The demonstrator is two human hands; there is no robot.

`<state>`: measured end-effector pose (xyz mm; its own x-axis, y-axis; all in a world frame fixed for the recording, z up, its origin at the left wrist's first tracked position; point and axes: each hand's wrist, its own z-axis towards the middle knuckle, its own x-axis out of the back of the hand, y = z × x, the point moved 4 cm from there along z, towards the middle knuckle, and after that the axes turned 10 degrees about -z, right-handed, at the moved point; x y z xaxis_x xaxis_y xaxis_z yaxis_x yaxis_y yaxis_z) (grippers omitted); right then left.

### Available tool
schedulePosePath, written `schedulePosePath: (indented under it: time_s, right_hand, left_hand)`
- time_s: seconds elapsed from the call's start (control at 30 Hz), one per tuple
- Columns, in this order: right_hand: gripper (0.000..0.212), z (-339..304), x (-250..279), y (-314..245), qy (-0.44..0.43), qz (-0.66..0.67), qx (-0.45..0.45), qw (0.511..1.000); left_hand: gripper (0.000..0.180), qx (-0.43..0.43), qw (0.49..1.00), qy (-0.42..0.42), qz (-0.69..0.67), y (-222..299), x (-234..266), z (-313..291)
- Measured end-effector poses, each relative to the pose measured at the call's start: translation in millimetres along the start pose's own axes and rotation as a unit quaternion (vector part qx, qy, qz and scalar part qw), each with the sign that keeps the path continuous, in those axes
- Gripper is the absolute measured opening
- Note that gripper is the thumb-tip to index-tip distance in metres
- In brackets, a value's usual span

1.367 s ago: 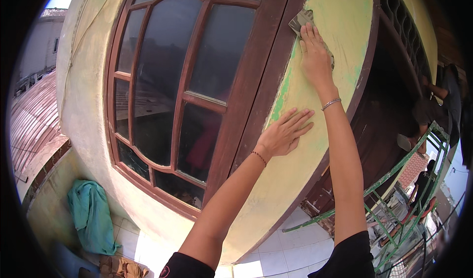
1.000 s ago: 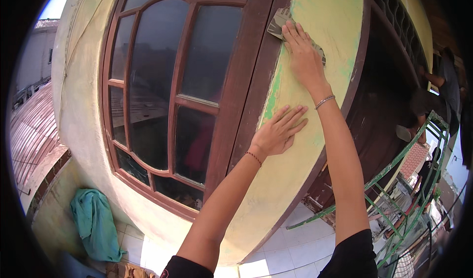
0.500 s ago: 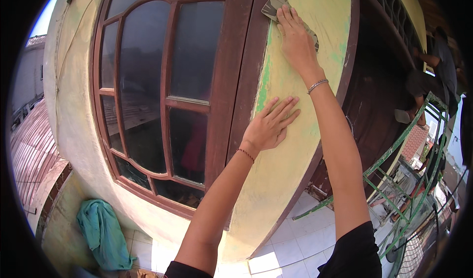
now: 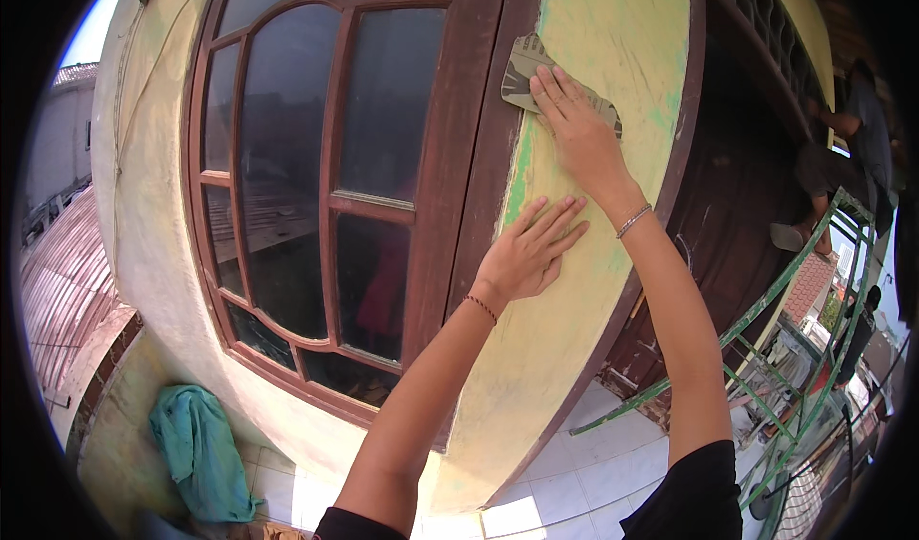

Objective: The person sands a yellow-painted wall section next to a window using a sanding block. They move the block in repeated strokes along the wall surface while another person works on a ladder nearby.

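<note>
My right hand [image 4: 581, 130] presses a sheet of sandpaper [image 4: 526, 67] flat to the yellow wall strip [image 4: 498, 377]. The sheet is grey-brown with dark printing on its back; its left end overlaps the brown window frame [image 4: 476, 147]. Whether my thumb grips its edge is hidden. Lower down, my left hand [image 4: 526, 253] lies open on the same strip, fingers spread, holding nothing. Green patches show through the yellow paint beside the frame and along the right edge.
Left of the strip is a window with dark panes [image 4: 287, 157]. On the right stands a green metal scaffold [image 4: 756, 325], with another person [image 4: 862, 128] above it by a dark doorway. A teal cloth [image 4: 199, 454] lies at the lower left, near white floor tiles [image 4: 613, 468].
My right hand has slid the sandpaper down the wall, closer to my left hand. My left hand stays in place on the wall. The view has shifted slightly.
</note>
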<state>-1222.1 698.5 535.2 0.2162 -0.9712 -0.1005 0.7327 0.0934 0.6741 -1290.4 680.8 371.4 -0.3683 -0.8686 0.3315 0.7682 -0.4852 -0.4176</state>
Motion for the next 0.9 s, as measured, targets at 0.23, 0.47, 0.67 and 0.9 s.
schedulePosePath:
  time_s: [0.23,0.47,0.67,0.9]
  right_hand:
    - [0.056,28.9,4.0,26.8,-0.019,-0.052,0.004,0.998]
    - [0.066,25.7,3.2,43.5,-0.039,-0.192,0.093,0.976]
    - [0.069,15.1,2.4,31.9,-0.064,-0.155,0.226,0.959]
    - [0.07,18.6,4.1,46.0,-0.043,-0.123,0.275,0.953]
  left_hand:
    - [0.057,0.004,1.0,0.0,0.012,1.5,-0.9,0.9]
    - [0.058,0.008,1.0,0.012,0.003,2.8,-1.9,0.1]
    - [0.058,0.016,1.0,0.003,0.004,1.1,-2.2,-4.3]
    - [0.058,0.004,1.0,0.012,0.0,3.0,-6.5,-2.7]
